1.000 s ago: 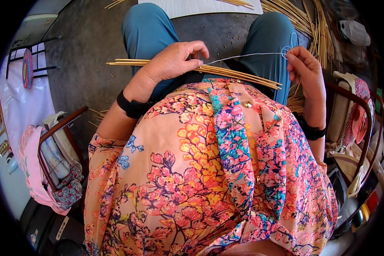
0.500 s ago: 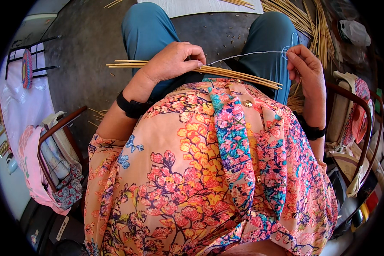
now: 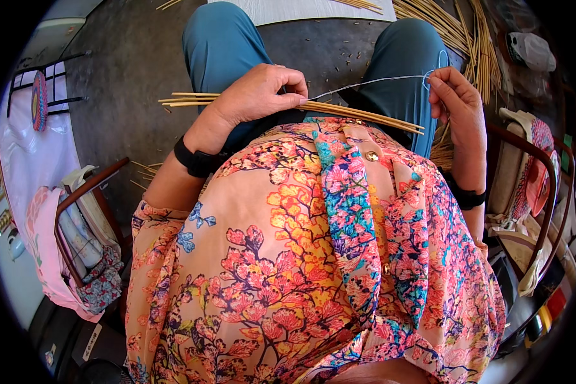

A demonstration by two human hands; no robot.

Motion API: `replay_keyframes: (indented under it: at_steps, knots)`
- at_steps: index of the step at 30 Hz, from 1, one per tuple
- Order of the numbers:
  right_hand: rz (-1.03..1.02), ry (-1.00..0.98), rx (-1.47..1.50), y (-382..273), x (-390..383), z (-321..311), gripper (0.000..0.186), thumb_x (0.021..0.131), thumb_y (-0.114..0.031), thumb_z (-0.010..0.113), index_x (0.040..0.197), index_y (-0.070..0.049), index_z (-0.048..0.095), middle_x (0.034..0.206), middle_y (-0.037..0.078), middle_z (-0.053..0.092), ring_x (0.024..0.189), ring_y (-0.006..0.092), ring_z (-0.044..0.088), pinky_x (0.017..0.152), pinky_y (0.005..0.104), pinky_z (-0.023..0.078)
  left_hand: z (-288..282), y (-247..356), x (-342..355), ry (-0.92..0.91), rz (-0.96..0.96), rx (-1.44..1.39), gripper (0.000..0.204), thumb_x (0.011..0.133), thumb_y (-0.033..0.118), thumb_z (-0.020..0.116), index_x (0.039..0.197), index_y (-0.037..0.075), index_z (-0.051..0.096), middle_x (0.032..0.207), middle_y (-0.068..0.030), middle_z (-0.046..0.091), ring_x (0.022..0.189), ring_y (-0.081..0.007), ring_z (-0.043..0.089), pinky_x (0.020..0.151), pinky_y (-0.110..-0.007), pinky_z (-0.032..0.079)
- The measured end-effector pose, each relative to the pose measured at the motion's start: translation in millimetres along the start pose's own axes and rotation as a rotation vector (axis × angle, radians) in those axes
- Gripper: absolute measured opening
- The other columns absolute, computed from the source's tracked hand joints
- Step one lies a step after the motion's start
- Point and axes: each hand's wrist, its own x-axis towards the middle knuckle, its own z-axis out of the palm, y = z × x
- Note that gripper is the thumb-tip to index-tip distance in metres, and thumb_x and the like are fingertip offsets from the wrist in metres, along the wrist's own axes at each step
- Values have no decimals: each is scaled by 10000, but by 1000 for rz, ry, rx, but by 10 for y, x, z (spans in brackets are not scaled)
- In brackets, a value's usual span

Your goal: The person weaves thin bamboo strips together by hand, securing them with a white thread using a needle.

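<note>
My left hand (image 3: 259, 96) grips several thin pale sticks (image 3: 358, 112), which lie crosswise over my lap, its thumb pressed on them near their middle. A light string (image 3: 371, 79) leaves the sticks by that thumb and runs to my right hand (image 3: 457, 96). My right hand is raised at my right knee, thumb and finger closed on the string, with a small loop (image 3: 441, 59) of it standing up beside them. My patterned blouse lies just below the sticks.
Bundles of long sticks (image 3: 438, 29) lie at the back right, others on a pale board (image 3: 281, 11). Chairs with cloths (image 3: 77, 249) (image 3: 521, 166) stand at both sides. A woven round piece (image 3: 40, 100) is at a black metal rack on the left. Small cut bits litter the floor.
The sticks' left ends have shifted very slightly lower. Both hands hold their grips almost in place, the string still drawn between them.
</note>
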Motion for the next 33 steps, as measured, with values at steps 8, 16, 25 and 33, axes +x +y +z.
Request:
replay_keyframes:
  at_steps: [8,16,25,33]
  knots:
    - [-40,-10,114,-14,-47,-11,101,891,-169,533,875,-81,580,645,-37,533,485,19,475,410,137,296,41,-42,5,16,-71,-65,93,780,96,605,775,4,591,684,-50,599,641,-111,566,596,-244,444]
    - [-79,-44,339,9,-29,-14,130,902,-182,518,894,-65,574,643,-23,514,485,42,462,410,152,294,65,-33,-12,61,-81,-91,86,774,83,611,759,-1,596,672,-37,601,635,-91,564,592,-232,446]
    - [-207,-178,525,-104,-3,10,131,923,-152,473,914,-47,550,798,63,564,556,84,491,434,167,328,88,-46,-18,114,-59,-91,72,714,75,618,737,10,600,640,-50,609,588,-108,558,577,-238,444]
    - [-371,-541,519,-308,23,241,158,946,-214,429,964,-65,478,977,184,594,734,175,630,572,239,507,69,-97,-24,37,-133,-160,70,754,70,602,744,2,590,698,-22,600,664,-70,559,621,-216,454]
